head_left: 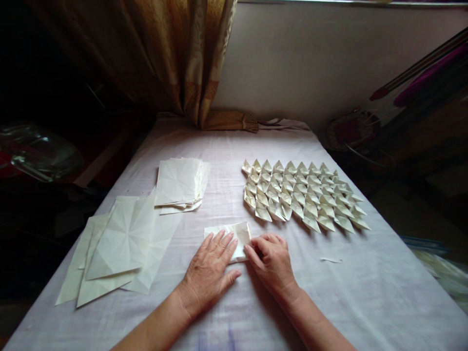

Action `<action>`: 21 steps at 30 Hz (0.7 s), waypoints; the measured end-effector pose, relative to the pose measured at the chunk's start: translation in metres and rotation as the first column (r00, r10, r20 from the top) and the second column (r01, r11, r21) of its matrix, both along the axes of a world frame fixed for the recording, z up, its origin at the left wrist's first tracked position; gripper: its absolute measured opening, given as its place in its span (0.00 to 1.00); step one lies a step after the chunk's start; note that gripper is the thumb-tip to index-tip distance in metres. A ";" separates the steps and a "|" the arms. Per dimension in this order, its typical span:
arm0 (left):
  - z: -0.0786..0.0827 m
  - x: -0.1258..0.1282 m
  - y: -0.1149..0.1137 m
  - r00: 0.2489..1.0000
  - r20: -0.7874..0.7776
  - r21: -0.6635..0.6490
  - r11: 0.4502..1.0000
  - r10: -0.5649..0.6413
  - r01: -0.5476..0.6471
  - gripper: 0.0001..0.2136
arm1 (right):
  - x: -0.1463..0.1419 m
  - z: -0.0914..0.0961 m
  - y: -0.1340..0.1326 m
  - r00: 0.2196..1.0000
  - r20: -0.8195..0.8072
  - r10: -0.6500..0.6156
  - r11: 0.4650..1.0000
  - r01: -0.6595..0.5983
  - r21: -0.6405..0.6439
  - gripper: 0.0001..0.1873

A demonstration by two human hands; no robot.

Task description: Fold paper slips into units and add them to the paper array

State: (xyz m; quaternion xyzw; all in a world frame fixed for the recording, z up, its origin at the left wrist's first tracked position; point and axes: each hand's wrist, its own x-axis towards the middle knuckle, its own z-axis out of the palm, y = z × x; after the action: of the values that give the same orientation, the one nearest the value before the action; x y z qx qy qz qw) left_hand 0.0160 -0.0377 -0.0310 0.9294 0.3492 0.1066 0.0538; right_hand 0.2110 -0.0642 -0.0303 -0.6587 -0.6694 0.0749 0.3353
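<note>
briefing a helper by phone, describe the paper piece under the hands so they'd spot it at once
On the cloth-covered table, look at the near middle, between the flat creased sheets on the left and the grid of folded units on the right. The half-folded paper lies there alone, left hand flat on it, right hand at its edge.

**Surroundings on the covered table**

We note a pale cloth (226, 146) over the table. Far left: a stack of creased sheets (179, 183), with loose creased sheets (120, 241) spread nearer. Right: folded paper units (300, 195) in overlapping rows, and a small scrap (331, 260) nearby. Behind: a patterned curtain (197, 58).
</note>
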 end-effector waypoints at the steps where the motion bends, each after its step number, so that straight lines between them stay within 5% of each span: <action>1: 0.001 0.000 0.000 1.000 -0.004 0.002 1.000 -0.002 0.002 0.29 | 0.000 0.000 0.000 1.000 0.004 -0.003 1.000 0.003 -0.002 0.11; 13: 0.003 0.003 0.000 0.999 0.030 0.000 0.999 0.034 -0.034 0.29 | 0.012 -0.001 0.000 0.999 -0.044 -0.010 1.000 0.010 0.001 0.10; 17: 0.024 0.013 0.013 0.996 0.053 -0.076 0.995 0.068 -0.064 0.20 | 0.020 0.002 0.001 0.999 -0.036 -0.017 1.000 0.017 -0.002 0.10; 21: 0.050 0.038 0.037 0.984 -0.142 -0.176 0.976 0.107 -0.131 0.09 | 0.020 0.002 0.001 0.999 -0.039 -0.008 1.000 0.008 0.018 0.10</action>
State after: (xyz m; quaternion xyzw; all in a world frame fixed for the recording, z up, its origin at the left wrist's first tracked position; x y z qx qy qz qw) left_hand 0.0538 -0.0003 0.0188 0.9027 0.4156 0.0151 0.1100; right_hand 0.2310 -0.0635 -0.0285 -0.6568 -0.6606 0.0806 0.3546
